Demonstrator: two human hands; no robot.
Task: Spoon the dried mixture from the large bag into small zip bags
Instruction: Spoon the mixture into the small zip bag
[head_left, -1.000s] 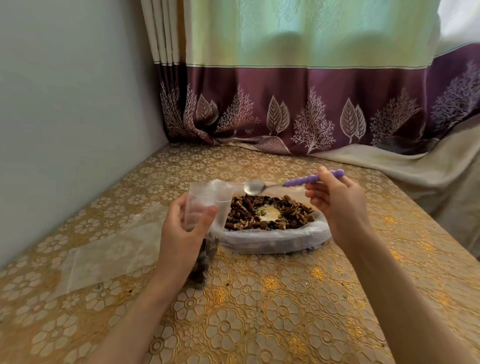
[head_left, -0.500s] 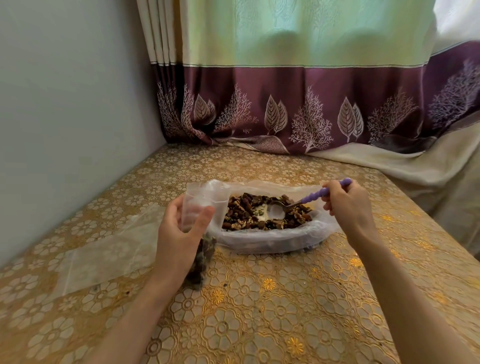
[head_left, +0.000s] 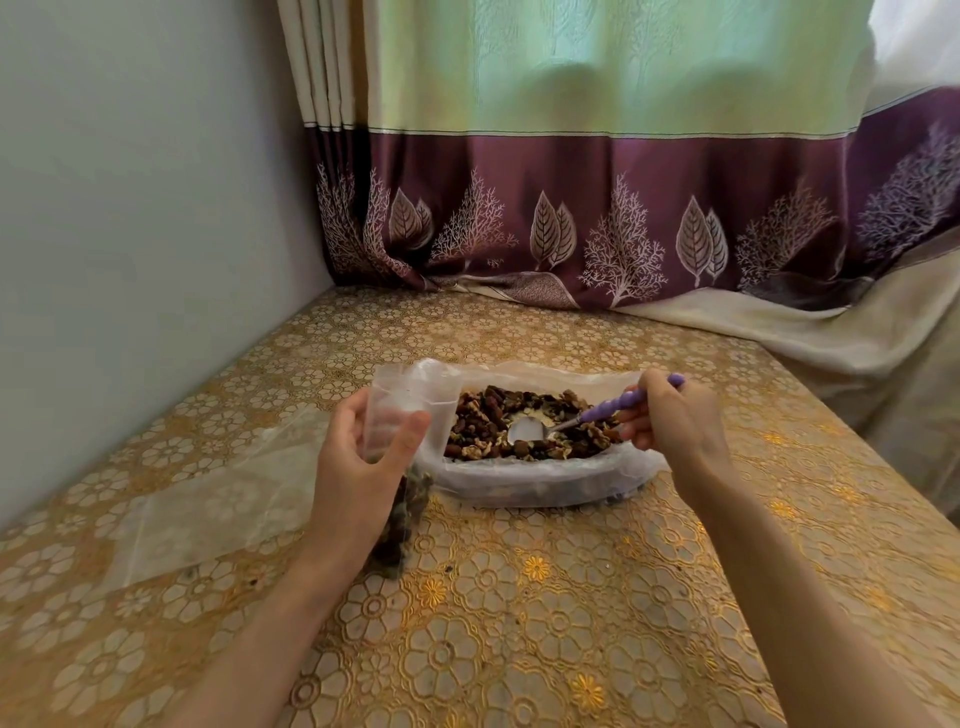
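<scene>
The right hand (head_left: 675, 421) curls its fingers (head_left: 636, 415) round the purple handle of the spoon (head_left: 587, 418), whose bowl lies low in the dried mixture (head_left: 488, 421) at the centre of the large bag (head_left: 540, 478). At nine o'clock from that bag, touching its rim, the left hand (head_left: 358, 467) pinches the small zip bag (head_left: 402, 410) between thumb and curled fingers, mouth up and open, a dark portion of mixture in its bottom near the wrist. More clear bags (head_left: 208, 504) lie flat farther toward nine o'clock on the gold-patterned table (head_left: 519, 623). A curtain (head_left: 597, 208) hangs at twelve o'clock.
</scene>
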